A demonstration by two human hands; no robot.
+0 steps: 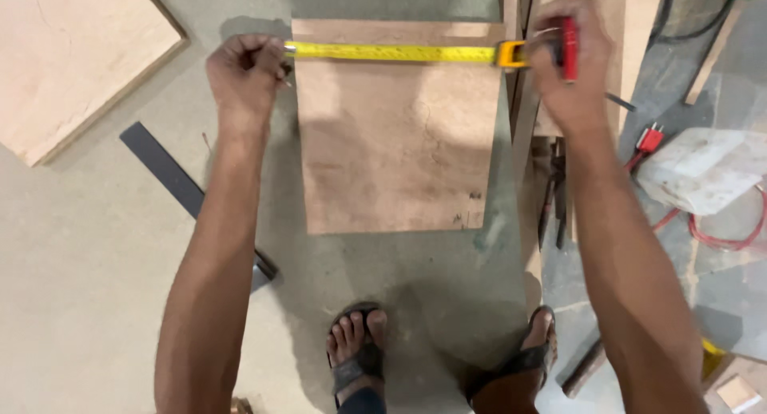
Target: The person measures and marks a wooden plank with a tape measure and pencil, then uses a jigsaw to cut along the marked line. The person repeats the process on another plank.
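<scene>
Left hand (244, 72) pinches the tape (391, 52) end at the board's (395, 142) left edge, right hand (563, 59) grips the red case past the right edge, so it spans the board lying on the floor.

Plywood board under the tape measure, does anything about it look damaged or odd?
The plywood board shows a faint crack-like line near its middle and dark marks at its lower right corner. The tape measure lies straight across its top.
</scene>
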